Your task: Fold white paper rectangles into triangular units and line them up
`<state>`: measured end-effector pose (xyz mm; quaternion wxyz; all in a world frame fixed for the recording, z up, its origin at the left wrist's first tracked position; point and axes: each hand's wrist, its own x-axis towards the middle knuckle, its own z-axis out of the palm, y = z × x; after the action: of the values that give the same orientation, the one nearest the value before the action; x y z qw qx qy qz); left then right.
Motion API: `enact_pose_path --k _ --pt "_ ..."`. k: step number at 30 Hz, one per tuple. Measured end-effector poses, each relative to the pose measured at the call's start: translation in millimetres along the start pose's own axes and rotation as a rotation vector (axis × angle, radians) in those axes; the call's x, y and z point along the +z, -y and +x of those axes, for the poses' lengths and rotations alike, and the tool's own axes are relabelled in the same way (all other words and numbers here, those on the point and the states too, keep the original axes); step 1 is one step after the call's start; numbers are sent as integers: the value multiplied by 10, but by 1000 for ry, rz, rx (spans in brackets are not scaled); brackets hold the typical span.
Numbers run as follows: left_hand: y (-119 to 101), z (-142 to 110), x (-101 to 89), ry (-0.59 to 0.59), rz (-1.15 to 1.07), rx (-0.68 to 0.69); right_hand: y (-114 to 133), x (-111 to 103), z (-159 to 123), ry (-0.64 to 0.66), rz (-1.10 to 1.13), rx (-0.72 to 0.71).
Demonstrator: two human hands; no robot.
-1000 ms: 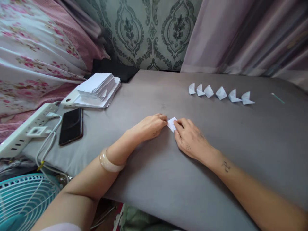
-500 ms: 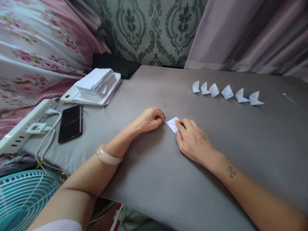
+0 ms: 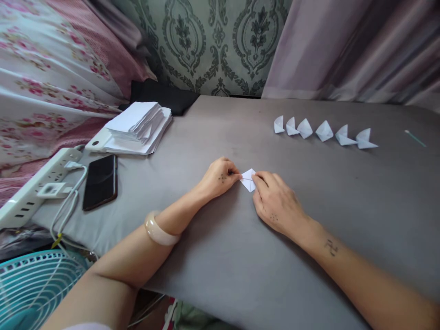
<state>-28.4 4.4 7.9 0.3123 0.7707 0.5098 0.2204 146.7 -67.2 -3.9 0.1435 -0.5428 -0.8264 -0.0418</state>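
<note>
Folded paper [image 3: 249, 184], one small white piece, lies on the grey tabletop [image 3: 220, 266] between two hands. Left hand [image 3: 222, 178]: fingers curled, thumb and fingertip pinched at the paper's left corner; one bangle [image 3: 161, 230] on that forearm. Right hand [image 3: 279, 201]: loosely bent, fingertips on the right corner; cannot tell whether gripping or pressing. Near left, one turquoise fan [image 3: 37, 288]. Further, one phone [image 3: 100, 182] beside one power strip [image 3: 43, 179]. Beyond, one paper stack [image 3: 132, 119]; across, six folded shapes [image 3: 324, 131] in a row, one thin stick [image 3: 415, 138] right of them.
</note>
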Motion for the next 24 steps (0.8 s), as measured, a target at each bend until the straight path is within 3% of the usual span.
enact_pose_path --k 12,18,24 --pt "-67 32 7 -12 -8 -113 26 -18 -22 20 59 10" --pt "-2 24 -3 6 -24 -33 -159 108 46 -187 326 270" --pt "56 12 10 21 -337 -64 -249 134 143 -157 708 482"
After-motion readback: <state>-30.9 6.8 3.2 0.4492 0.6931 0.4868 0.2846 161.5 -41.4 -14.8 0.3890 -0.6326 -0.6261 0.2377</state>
